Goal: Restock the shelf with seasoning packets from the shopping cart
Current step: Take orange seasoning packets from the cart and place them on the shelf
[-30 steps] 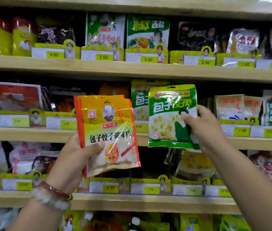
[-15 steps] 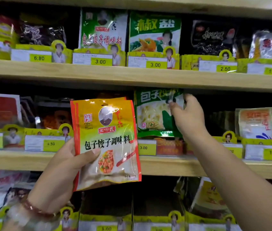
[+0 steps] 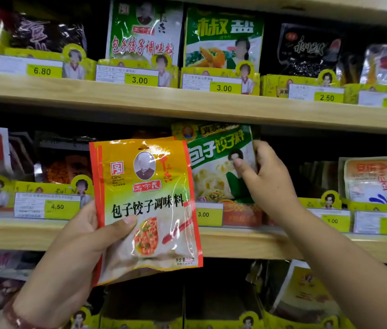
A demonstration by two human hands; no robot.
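My left hand (image 3: 73, 262) grips a small stack of orange and yellow seasoning packets (image 3: 147, 205), thumb across the front, held up in front of the middle shelf (image 3: 247, 243). My right hand (image 3: 266, 181) pinches the right edge of a green and white seasoning packet (image 3: 218, 167). That packet stands upright in its slot on the middle shelf, behind a yellow 3.00 price tag (image 3: 207, 214). The orange packets cover its left edge.
The upper shelf (image 3: 187, 103) carries more packets behind yellow price tags. Left of the green packet are dark and red packets (image 3: 64, 162), right of it a dark gap (image 3: 306, 160) and pale orange packets (image 3: 368, 179). A lower shelf row shows boxes below.
My right hand has carried the green packet up and back into the middle shelf slot, where it now stands. The view has moved closer to the shelf. My left hand keeps its packets.
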